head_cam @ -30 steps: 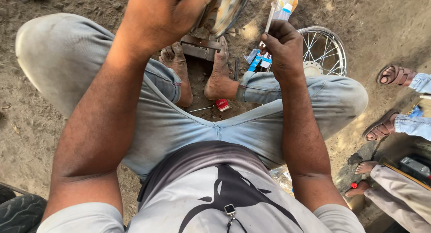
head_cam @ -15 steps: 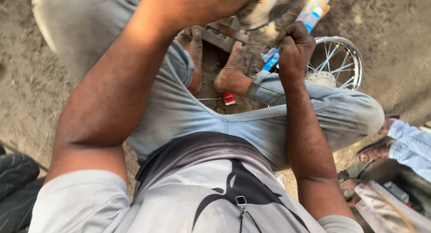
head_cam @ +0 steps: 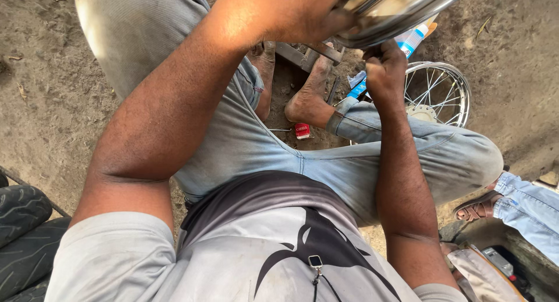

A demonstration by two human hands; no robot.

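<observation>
Sitting on bare dirt ground (head_cam: 52,75) with knees bent in pale jeans, the person holds a shiny chrome wheel rim (head_cam: 402,11) up near the top edge of the view. The left hand (head_cam: 343,13) is at the rim's near side, mostly cut off by the frame, so whether its fingers are curled around the metal cannot be told. The right hand (head_cam: 384,72) is just under the rim, its fingers drawn together in a fist around something small and dark that stays hidden; a white tube with a blue band (head_cam: 412,40) shows just beyond the knuckles.

Below the hands, two bare feet rest on a dark metal block (head_cam: 297,54) on the ground. A small red box (head_cam: 302,131) lies in the dirt by the heel. Beside the right knee lies a spoked wheel (head_cam: 437,95), flat on the ground. A black tyre (head_cam: 23,220) sits at the lower left, and another person's sandalled foot (head_cam: 480,209) is at the right.
</observation>
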